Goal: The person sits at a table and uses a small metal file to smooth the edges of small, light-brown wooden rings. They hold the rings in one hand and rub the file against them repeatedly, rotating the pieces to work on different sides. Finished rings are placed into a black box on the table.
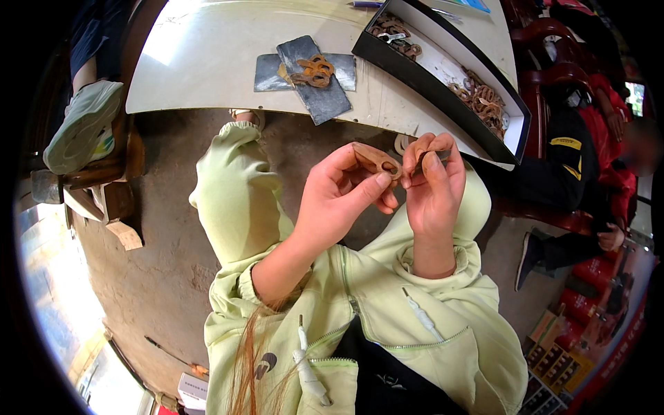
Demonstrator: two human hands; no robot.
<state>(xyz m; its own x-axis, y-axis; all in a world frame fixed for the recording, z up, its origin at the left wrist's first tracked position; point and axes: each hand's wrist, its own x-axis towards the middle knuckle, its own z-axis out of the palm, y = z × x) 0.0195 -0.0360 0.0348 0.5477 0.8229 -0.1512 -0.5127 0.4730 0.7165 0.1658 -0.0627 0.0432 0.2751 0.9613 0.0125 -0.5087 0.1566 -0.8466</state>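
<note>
Above my lap, my left hand (328,200) pinches a small brown elongated piece (375,160) with a rounded hole at its right end. Right beside that end is my right hand (434,194), its fingers and thumb closed around a small dark thing (422,159) that is mostly hidden. The hands nearly touch. Beyond them on the white table (207,66), two dark grey flat strips (319,104) lie crossed. Several orange-brown looped pieces (315,71) rest in a small heap where the strips cross.
A long black box (422,83) with a white inside stands at the table's right, holding many brown looped pieces (481,100). A pen (366,4) lies at the far edge. Someone's shoe (83,128) is at the left. Other people sit on dark red chairs (546,76) at the right.
</note>
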